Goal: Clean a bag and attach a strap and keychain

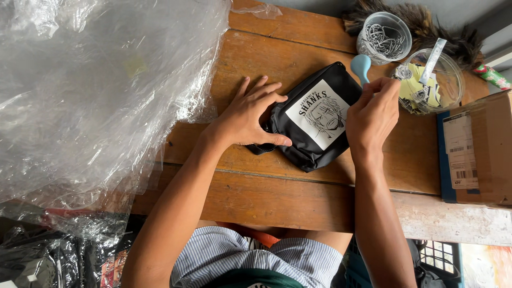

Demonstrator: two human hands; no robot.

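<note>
A black fabric pouch [298, 136] with a white printed patch showing a drawn face lies on the wooden table [266, 197]. My left hand [248, 114] rests flat on the pouch's left end, thumb along its lower edge. My right hand [372, 114] hovers over the pouch's right corner with fingers pinched together near a small metal piece [401, 73]; whether it grips that piece is unclear. A light blue spoon-shaped object [361, 66] sticks up just behind the pouch.
A big heap of clear plastic wrap [90, 96] covers the left side. Two clear tubs stand at the back right, one holding ball chains [383, 37], one holding small parts and yellow paper [434, 82]. A cardboard box [474, 152] sits at right. A feather duster [421, 24] lies behind.
</note>
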